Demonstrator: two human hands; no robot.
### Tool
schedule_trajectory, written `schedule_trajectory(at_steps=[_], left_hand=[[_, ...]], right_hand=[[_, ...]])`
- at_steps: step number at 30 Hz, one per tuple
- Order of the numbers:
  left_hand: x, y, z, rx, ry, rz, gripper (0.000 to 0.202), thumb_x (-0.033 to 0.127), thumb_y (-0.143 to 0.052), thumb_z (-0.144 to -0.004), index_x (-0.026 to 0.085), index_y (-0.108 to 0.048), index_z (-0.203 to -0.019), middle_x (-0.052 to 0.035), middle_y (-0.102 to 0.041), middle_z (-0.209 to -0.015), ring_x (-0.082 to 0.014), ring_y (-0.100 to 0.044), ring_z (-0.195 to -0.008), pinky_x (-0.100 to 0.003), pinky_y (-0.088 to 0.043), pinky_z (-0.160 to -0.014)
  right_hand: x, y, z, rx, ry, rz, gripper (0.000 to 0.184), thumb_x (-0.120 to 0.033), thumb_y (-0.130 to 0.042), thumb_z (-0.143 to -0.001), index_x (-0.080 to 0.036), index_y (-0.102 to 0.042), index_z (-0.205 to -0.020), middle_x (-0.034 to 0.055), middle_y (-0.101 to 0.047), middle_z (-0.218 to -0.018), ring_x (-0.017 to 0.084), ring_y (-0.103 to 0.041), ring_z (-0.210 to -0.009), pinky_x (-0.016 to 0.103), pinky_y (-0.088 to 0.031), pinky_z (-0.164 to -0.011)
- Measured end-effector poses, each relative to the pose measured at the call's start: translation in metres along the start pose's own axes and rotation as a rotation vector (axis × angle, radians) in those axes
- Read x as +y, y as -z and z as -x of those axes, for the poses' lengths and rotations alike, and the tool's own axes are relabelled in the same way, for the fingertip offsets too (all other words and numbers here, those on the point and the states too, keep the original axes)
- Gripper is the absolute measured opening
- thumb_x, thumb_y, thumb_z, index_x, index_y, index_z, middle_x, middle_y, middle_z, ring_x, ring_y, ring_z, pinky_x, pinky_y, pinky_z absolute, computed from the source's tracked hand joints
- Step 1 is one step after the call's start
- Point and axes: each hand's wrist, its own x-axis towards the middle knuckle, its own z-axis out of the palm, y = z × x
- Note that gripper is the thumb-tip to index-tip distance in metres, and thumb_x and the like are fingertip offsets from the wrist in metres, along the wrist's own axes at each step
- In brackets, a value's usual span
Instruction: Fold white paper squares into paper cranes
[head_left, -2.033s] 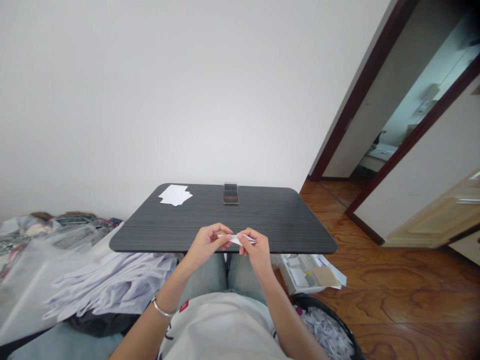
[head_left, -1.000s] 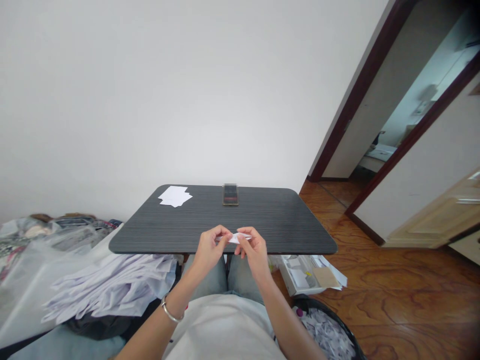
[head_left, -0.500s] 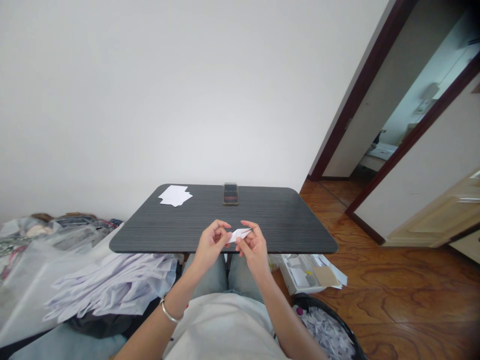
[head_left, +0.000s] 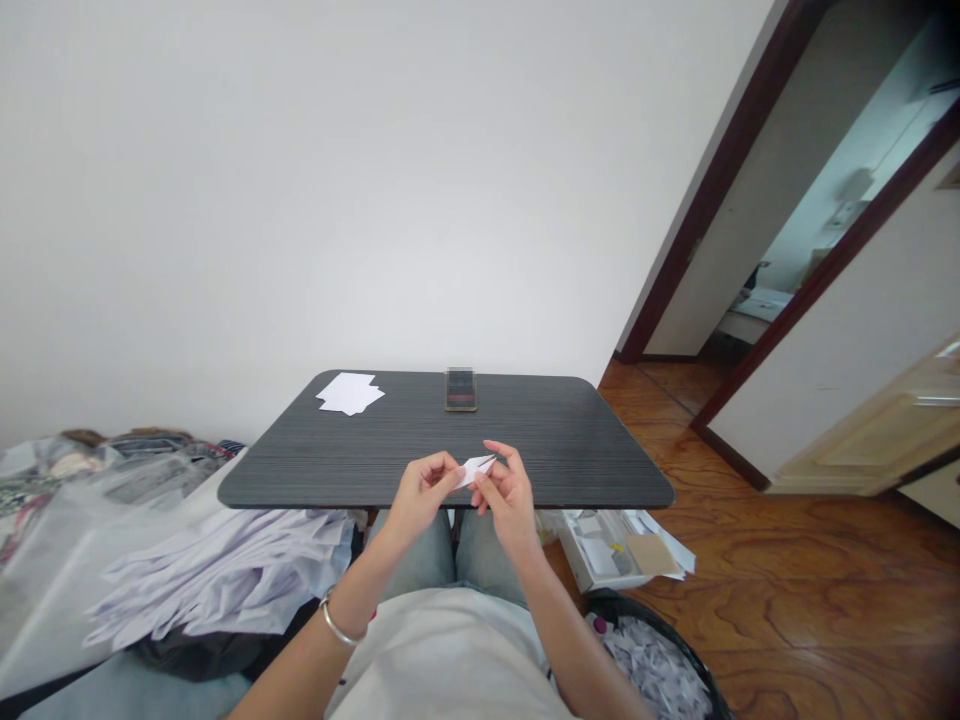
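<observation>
A small folded piece of white paper (head_left: 474, 470) is held between my two hands, just above the near edge of the dark table (head_left: 360, 460). My left hand (head_left: 427, 490) pinches its left end between thumb and fingers. On the other side, my right hand (head_left: 508, 495) grips the paper with the thumb below and the index finger stretched out above. A pointed flap sticks out toward the right fingers. Several white paper sheets (head_left: 351, 392) lie overlapping at the table's far left. Near the far edge rests a phone (head_left: 460, 390).
Left of the table sit a heap of white folded cloth or paper (head_left: 225, 570) and clear plastic bags (head_left: 82, 560). A white box (head_left: 600, 550) with papers stands on the floor at right. Below it is a black bin (head_left: 660, 660) full of paper scraps. A doorway (head_left: 720, 200) opens at right.
My left fingers have curled in closer on the paper's left end, where the index finger was raised before. The paper has tilted slightly, its right tip up.
</observation>
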Motion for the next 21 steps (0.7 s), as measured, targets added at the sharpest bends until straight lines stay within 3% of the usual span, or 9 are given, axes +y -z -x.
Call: schedule_trajectory(at_steps=[5, 8, 17, 21], left_hand=[[-0.0043, 0.002, -0.001, -0.08, 0.103, 0.049, 0.029, 0.039, -0.058, -0.072, 0.013, -0.053, -0.061, 0.0033, -0.05, -0.053, -0.0078, -0.04, -0.049, -0.02, -0.03, -0.05], [-0.006, 0.0025, -0.0013, -0.09, 0.095, 0.067, 0.029, 0.04, -0.058, -0.072, 0.012, -0.054, -0.064, 0.0015, -0.054, -0.057, -0.0086, -0.043, -0.052, -0.021, -0.032, -0.052], [-0.0072, 0.0051, -0.0034, -0.048, 0.049, -0.036, 0.038, 0.046, -0.053, -0.075, 0.013, -0.054, -0.057, 0.0016, -0.052, -0.05, -0.009, -0.042, -0.048, -0.021, -0.032, -0.049], [-0.0075, 0.0095, -0.0028, 0.052, 0.057, -0.003, 0.043, 0.049, -0.042, -0.081, 0.012, -0.06, -0.07, -0.0008, -0.054, -0.056, -0.0102, -0.046, -0.05, -0.021, -0.035, -0.048]], right_hand=[[-0.0037, 0.0005, 0.0013, -0.021, 0.025, 0.039, 0.04, -0.027, -0.055, -0.076, -0.022, -0.039, -0.112, -0.0064, -0.052, -0.06, 0.007, -0.044, -0.041, 0.016, -0.033, -0.036], [-0.0054, 0.0003, 0.0027, -0.066, 0.034, 0.056, 0.039, -0.025, -0.053, -0.077, -0.022, -0.038, -0.113, -0.0067, -0.051, -0.06, 0.007, -0.043, -0.042, 0.016, -0.033, -0.038], [-0.0016, -0.0003, 0.0039, -0.064, 0.019, 0.047, 0.038, -0.028, -0.055, -0.076, -0.022, -0.041, -0.11, -0.006, -0.055, -0.06, 0.007, -0.046, -0.041, 0.017, -0.036, -0.038], [0.0034, 0.0035, -0.0005, 0.023, 0.01, 0.003, 0.039, -0.029, -0.057, -0.075, -0.02, -0.041, -0.11, -0.0048, -0.058, -0.062, 0.007, -0.046, -0.04, 0.016, -0.036, -0.037]])
